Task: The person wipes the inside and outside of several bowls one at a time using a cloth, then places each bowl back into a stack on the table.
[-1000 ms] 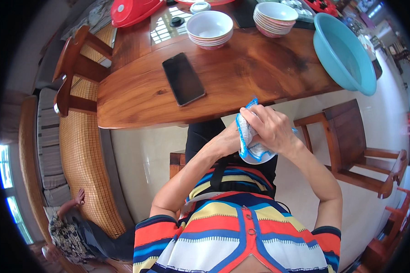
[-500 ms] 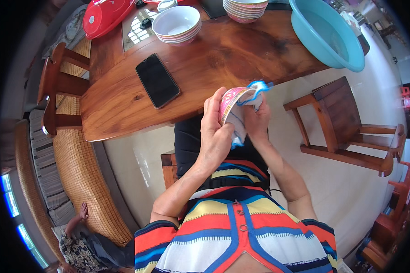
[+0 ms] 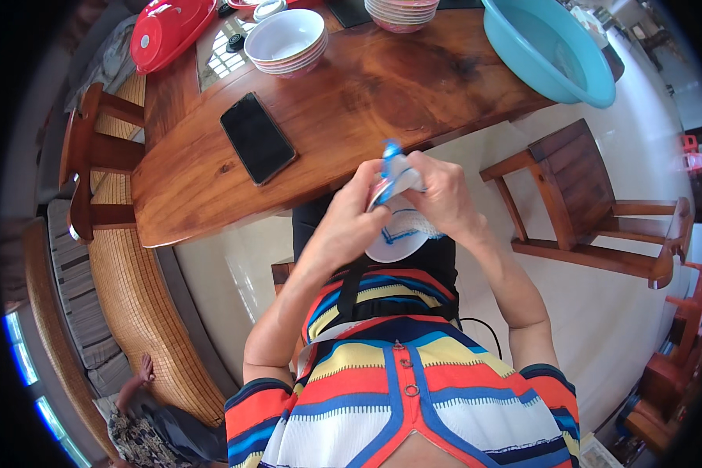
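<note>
Above my lap, my left hand [image 3: 352,220] grips the rim of a bowl [image 3: 391,250], white inside and pink-patterned outside. My right hand [image 3: 447,196] pinches a white cloth with blue edging [image 3: 402,173] over the bowl's far rim. Part of the cloth hangs down inside the bowl. Both hands are closed and close together, just off the table's near edge. The bowl is tilted with its inside toward me, and my fingers and the cloth hide much of it.
On the wooden table [image 3: 343,101] are a black phone [image 3: 258,139], a stack of bowls [image 3: 287,45], another bowl stack [image 3: 401,14], a red lid [image 3: 170,33] and a light-blue basin [image 3: 550,58]. A wooden chair [image 3: 573,183] stands right. Someone's hand [image 3: 146,368] rests on the woven sofa [image 3: 136,304].
The bowl has turned from on edge to face me more. My right hand has moved up to the far rim with the cloth, and my left has shifted slightly left.
</note>
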A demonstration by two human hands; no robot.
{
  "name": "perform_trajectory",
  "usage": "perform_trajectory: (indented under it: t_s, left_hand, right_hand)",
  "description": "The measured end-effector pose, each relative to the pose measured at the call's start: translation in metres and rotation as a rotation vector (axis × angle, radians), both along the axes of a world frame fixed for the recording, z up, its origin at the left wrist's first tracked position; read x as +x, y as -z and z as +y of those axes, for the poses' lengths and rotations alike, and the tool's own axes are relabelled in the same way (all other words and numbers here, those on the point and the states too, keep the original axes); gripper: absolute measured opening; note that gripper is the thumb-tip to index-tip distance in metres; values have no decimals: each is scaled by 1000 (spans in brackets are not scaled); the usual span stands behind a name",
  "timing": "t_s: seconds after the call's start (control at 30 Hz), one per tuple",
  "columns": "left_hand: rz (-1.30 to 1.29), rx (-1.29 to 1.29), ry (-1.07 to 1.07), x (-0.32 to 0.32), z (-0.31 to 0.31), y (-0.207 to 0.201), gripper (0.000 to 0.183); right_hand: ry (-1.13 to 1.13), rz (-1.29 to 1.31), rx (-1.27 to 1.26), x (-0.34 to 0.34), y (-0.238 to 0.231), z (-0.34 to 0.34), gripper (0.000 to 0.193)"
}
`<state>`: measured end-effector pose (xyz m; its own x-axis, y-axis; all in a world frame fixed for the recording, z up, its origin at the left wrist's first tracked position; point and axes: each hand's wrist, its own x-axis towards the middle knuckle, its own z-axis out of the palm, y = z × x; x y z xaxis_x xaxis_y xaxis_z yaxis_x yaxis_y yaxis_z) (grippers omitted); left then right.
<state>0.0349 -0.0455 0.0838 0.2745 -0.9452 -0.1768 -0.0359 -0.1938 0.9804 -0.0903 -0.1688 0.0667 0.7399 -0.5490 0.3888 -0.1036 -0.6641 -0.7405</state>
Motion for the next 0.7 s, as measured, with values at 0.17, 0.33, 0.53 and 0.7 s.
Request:
perform_trajectory:
  t_s: [0.17,0.33,0.53,0.7]
  left_hand:
    - [125,-173,-341,-25,-5,4,57]
    - [18,-357,-468,-31,-7,1,65]
    - [-214,-441,-468,-28,-7,22,60]
    - [255,-167,-345,-6,-14,8,50]
  right_hand:
    - [87,-128,24,12,10,4,19]
    - [352,-380,1266,31,39,45,21]
    - [226,-342,1432,25,39,61,27]
    - [211,40,522,0,39,19,40]
